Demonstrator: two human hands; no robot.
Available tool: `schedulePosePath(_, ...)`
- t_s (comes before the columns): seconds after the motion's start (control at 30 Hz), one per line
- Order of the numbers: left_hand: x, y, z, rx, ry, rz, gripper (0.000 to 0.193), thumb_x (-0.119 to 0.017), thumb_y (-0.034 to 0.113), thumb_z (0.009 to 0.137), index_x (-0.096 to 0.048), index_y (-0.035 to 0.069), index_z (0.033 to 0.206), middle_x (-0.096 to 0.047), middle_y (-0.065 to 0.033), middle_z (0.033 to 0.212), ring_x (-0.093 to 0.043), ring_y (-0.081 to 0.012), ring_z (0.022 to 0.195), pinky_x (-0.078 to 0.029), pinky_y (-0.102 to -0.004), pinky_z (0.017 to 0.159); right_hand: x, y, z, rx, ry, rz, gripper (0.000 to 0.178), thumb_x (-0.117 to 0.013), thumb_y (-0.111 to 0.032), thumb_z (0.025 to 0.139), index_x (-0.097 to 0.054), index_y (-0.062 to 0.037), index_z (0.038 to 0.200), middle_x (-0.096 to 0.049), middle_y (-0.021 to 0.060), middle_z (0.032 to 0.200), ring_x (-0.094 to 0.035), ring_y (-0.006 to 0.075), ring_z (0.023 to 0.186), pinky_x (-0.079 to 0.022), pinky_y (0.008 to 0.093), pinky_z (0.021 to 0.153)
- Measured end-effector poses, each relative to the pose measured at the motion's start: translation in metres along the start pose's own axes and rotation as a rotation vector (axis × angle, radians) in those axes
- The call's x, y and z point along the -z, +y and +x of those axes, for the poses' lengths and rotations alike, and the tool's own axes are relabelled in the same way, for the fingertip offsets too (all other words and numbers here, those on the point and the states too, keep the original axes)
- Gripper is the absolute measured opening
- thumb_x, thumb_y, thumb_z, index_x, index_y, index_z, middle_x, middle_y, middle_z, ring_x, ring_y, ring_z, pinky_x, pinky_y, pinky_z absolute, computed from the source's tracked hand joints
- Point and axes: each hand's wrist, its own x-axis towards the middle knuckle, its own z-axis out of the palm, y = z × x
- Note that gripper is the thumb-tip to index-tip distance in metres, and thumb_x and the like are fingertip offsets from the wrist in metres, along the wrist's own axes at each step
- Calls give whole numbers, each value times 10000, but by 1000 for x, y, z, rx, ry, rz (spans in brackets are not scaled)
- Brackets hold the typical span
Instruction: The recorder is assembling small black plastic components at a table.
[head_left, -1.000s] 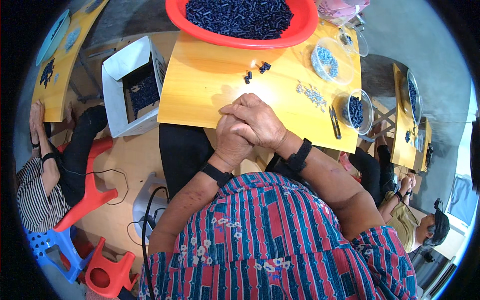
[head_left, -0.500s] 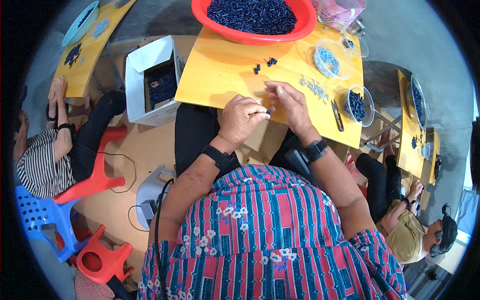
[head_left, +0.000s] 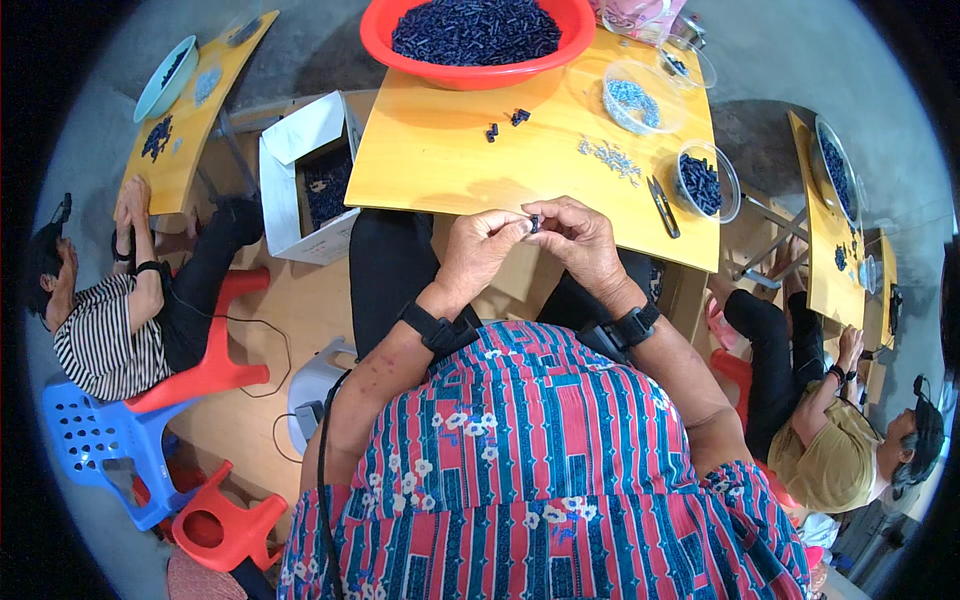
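From my end I see the left hand (head_left: 485, 248) nearly closed, thumb and forefinger pinched at the tips; the right hand (head_left: 580, 242) meets it with thumb and forefinger bent inward, its other fingers loosely curled; between the two sets of fingertips sits a small dark piece (head_left: 534, 223), held by both, mostly covered, so I cannot tell its full shape; it shows just at the near edge of the yellow table (head_left: 420, 150), though I cannot tell how high above it.

I find the most open room toward the left edge and near left corner, where bare surface runs back to the red basin (head_left: 470, 76) at the far edge, heaped with dark pieces; two small groups of loose dark pieces (head_left: 520, 118) lie between basin and hands; the right side is tighter: pale bits (head_left: 610, 158) are scattered beyond the right hand, a clear bowl (head_left: 670, 110) stands toward the far right corner, and a clear tub (head_left: 730, 190) of dark pieces crowds the right edge; the black-handled snips (head_left: 666, 215) lie just beside that tub, toward the near right corner; a white carton (head_left: 283, 205) stands beside the left edge, below the tabletop.
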Motion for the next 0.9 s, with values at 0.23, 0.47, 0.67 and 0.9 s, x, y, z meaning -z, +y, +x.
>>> schedulePosePath(0.23,-6,8,3,-34,24,118,211,-604,111,982,-715,-54,1052,-748,-89,970,-658,-100,900,-520,-246,827,19,3,-5,43,87,-70,386,-759,-17,825,-687,-68,1200,-615,41,880,-611,132,818,-520,260,783)
schedulePosePath(0.47,7,2,2,-105,151,306,142,-641,71,931,-744,-15,978,-738,-103,931,-682,-158,879,-523,-285,820,107,10,-3,197,565,-551,311,-769,-2,804,-704,-27,1107,-687,61,905,-654,135,803,-537,292,735)
schedulePosePath(0.67,5,8,7,-254,203,595,84,-702,106,836,-754,73,893,-688,-105,855,-646,-293,843,-521,-375,773,173,17,-3,-164,767,-844,344,-734,-95,831,-689,-87,1172,-703,106,947,-688,254,862,-546,356,796)
schedulePosePath(0.9,17,12,22,-375,263,723,65,-718,103,810,-752,82,862,-684,-84,862,-616,-290,888,-495,-384,809,112,-1,16,155,525,-717,220,-684,-3,834,-722,-71,1040,-688,104,890,-673,260,812,-538,339,726)
